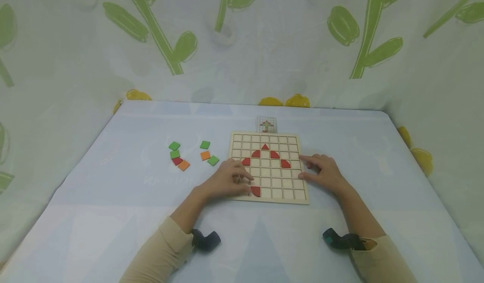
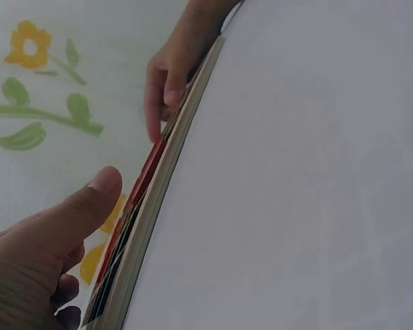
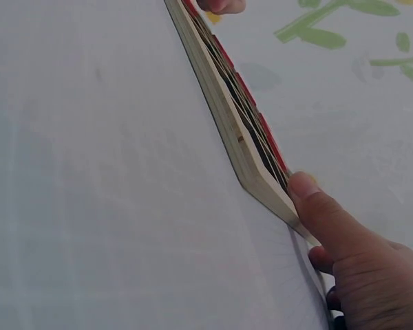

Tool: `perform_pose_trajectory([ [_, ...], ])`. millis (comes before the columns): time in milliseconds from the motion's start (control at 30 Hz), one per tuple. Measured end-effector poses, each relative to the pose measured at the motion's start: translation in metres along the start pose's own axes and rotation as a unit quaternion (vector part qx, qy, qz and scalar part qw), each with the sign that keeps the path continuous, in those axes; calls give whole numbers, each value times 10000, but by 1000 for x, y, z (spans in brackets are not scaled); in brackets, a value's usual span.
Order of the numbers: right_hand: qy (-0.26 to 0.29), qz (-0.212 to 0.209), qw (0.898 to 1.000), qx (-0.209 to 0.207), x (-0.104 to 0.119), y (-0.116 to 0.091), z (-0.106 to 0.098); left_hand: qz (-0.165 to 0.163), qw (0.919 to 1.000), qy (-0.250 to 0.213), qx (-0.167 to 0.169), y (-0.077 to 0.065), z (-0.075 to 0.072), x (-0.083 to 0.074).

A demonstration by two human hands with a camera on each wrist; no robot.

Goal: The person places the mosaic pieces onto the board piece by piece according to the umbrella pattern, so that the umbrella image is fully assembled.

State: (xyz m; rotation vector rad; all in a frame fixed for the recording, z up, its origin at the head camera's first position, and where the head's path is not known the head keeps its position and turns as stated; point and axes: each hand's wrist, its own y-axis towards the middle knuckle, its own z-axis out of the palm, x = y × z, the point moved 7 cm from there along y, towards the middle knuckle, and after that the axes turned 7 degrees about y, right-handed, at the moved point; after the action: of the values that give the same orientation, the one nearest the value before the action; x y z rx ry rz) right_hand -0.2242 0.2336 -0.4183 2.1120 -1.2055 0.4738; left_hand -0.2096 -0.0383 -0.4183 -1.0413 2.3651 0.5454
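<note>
A square wooden grid board (image 1: 277, 173) lies on the table, with several red pieces in its cells. A red triangle (image 1: 265, 147) tops a slanting arrangement of red quarter-circle pieces (image 1: 274, 154). Over the board's lower left part is my left hand (image 1: 227, 179), its fingers loosely bent and the thumb close to another red quarter circle (image 1: 255, 191). Nothing shows between its thumb and fingers in the left wrist view. My right hand (image 1: 325, 173) rests by the board's right edge, index finger and thumb touching the rim; in the right wrist view its thumb (image 3: 316, 199) lies at the corner.
Left of the board lie loose tiles: several green tiles (image 1: 205, 144), two orange tiles (image 1: 183, 165) and a red tile (image 1: 177, 161). A small card (image 1: 266, 124) with a grid picture lies just behind the board. A patterned fabric wall (image 1: 264, 43) rises behind the table.
</note>
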Motion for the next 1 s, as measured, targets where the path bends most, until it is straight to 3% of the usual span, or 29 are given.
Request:
perform_pose_trajectory([
  [133, -19, 31, 10000, -19, -1, -1, -1, -74, 9999, -109, 66, -1, -4, 2],
  [333, 10, -33, 10000, -37, 0, -2, -1, -436, 9989, -167, 62, -7, -9, 15],
  [600, -35, 7, 10000, 5, 0, -1, -1, -890, 9954, -361, -61, -18, -29, 31],
  [833, 68, -2, 10000, -17, 0, -1, -2, -825, 9956, -380, -247, -24, -46, 40],
  [1000, 121, -57, 9999, -12, 2, 0, -1, -1053, 9933, -368, -303, -30, -56, 50],
])
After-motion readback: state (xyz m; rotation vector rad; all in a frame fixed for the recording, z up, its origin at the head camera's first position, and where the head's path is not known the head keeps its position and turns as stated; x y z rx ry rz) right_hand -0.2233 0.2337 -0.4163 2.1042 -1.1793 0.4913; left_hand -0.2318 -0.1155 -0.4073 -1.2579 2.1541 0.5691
